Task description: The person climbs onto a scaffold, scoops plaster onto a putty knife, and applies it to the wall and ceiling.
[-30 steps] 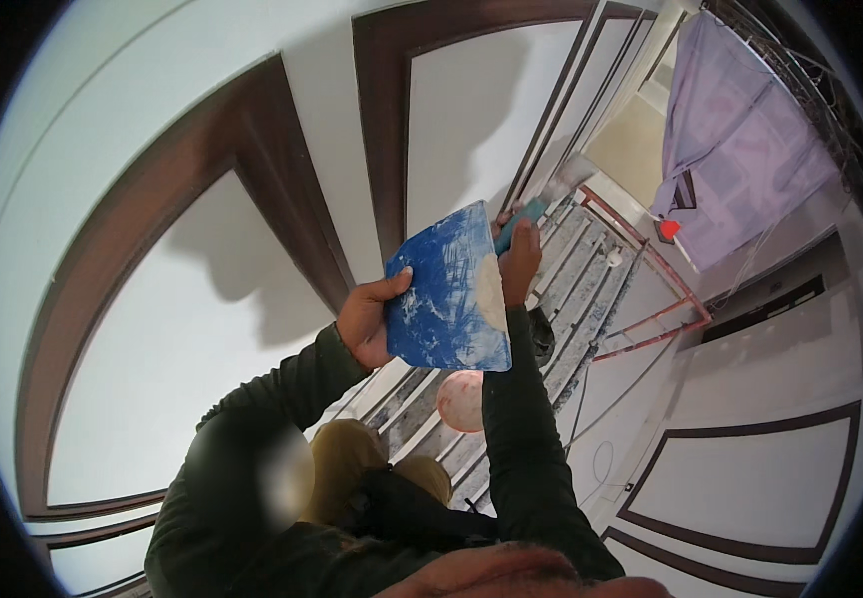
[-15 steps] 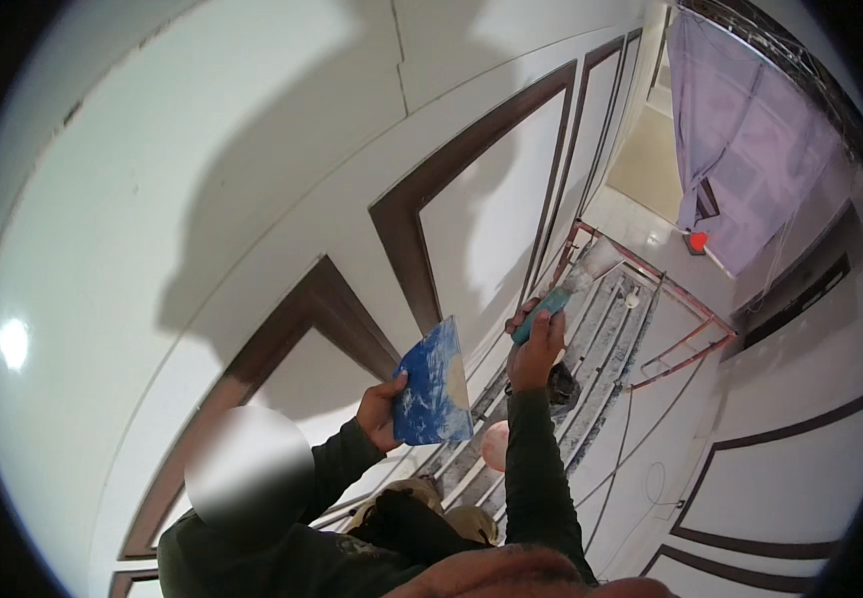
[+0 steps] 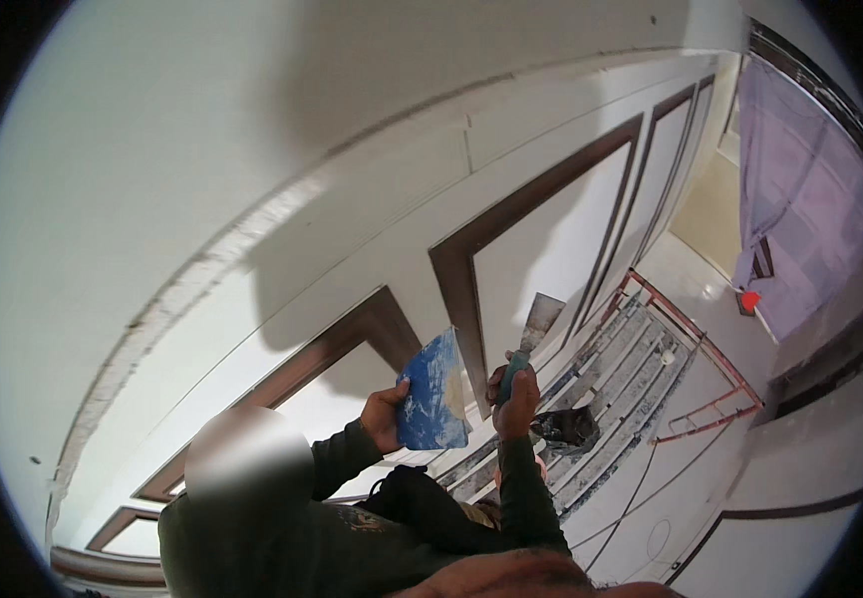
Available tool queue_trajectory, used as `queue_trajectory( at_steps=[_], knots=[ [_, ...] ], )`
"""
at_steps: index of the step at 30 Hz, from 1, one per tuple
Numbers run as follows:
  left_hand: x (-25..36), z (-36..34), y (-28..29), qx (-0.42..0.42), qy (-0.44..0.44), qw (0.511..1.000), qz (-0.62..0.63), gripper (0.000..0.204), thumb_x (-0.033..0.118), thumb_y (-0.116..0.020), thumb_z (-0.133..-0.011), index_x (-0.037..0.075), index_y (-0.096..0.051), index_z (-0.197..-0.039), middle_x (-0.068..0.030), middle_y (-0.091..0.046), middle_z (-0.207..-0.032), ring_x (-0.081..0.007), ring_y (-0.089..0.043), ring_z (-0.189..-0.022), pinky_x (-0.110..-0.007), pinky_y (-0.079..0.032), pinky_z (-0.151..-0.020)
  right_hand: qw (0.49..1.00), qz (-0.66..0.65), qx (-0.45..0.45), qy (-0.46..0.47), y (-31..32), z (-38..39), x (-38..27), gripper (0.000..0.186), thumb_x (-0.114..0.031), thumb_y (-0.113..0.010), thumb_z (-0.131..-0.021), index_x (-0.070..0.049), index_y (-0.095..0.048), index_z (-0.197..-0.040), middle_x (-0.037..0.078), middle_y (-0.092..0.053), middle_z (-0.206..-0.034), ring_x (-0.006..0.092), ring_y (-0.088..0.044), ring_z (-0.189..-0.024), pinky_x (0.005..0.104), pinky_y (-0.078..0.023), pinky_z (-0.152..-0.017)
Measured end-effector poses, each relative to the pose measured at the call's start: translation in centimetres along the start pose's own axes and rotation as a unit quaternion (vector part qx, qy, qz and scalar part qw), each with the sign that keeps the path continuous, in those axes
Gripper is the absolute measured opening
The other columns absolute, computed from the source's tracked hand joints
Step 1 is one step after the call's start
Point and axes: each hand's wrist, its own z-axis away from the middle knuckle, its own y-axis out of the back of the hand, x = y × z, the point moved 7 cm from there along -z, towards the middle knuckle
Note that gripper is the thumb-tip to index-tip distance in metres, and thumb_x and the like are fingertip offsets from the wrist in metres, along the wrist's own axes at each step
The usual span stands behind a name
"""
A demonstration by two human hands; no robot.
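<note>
My left hand (image 3: 384, 414) grips a flat blue board (image 3: 433, 394) smeared with white filler, holding it by its left edge and tilted upright. Just to its right, my right hand (image 3: 517, 397) is closed around the teal handle of a putty knife (image 3: 539, 317), whose wide grey blade points up toward the wall. The knife and the board are a little apart. Both arms wear dark green sleeves and come up from the lower edge.
A white panelled wall (image 3: 352, 199) with dark brown moulding (image 3: 456, 289) fills the view ahead. Below lie scaffold planks (image 3: 616, 384) in a red frame (image 3: 696, 339), with a black bag (image 3: 566, 429) on them. A purple curtain (image 3: 800, 199) hangs at the right.
The view has swung up along the wall, so more white wall shows. The putty knife has come away from the board's top edge and now stands upright beside it.
</note>
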Motion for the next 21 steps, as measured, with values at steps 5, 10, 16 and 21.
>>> queue_trajectory(
  at_steps=[5,10,16,21],
  knots=[
    [2.1,3.0,0.2,0.004,-0.098,0.995,0.015,0.052,0.034,-0.054,-0.087,0.003,-0.043,-0.126,-0.0163,-0.053,-0.121,-0.0327,-0.052,-0.112,-0.054,-0.034,-0.099,0.994,-0.001,-0.085,-0.073,-5.2,0.5,0.5,0.037,-0.031,-0.043,-0.091,-0.003,-0.044,-0.115,0.005,-0.053,-0.076,0.0103,-0.043,-0.050,0.0251,-0.035,-0.043],
    [2.7,6.8,-2.0,-0.016,-0.168,0.985,0.033,0.056,0.035,-0.057,-0.085,0.003,-0.041,-0.127,-0.0149,-0.051,-0.123,-0.0318,-0.048,-0.115,-0.054,-0.031,-0.100,0.953,0.176,-0.243,-0.038,-12.6,1.5,-2.1,0.034,-0.031,-0.044,-0.091,0.001,-0.049,-0.102,0.007,-0.054,-0.079,0.0098,-0.049,-0.061,0.0249,-0.040,-0.054],
    [2.1,9.6,-2.6,-0.065,-0.280,0.957,0.044,0.059,0.035,-0.058,-0.084,0.003,-0.038,-0.129,-0.0150,-0.049,-0.125,-0.0313,-0.045,-0.118,-0.053,-0.030,-0.101,0.851,0.279,-0.444,0.010,-15.9,1.5,0.7,0.022,-0.016,-0.045,-0.092,0.001,-0.054,-0.101,0.009,-0.055,-0.090,0.0148,-0.052,-0.084,0.0289,-0.041,-0.076],
    [1.1,11.0,-2.6,-0.057,-0.401,0.913,0.054,0.058,0.037,-0.058,-0.083,0.003,-0.042,-0.127,-0.0150,-0.050,-0.125,-0.0309,-0.046,-0.118,-0.052,-0.030,-0.101,0.843,0.164,-0.491,-0.145,-17.1,1.8,3.9,0.026,-0.020,-0.045,-0.094,0.002,-0.054,-0.102,0.007,-0.058,-0.087,0.0136,-0.055,-0.083,0.0280,-0.044,-0.074]
  ],
)
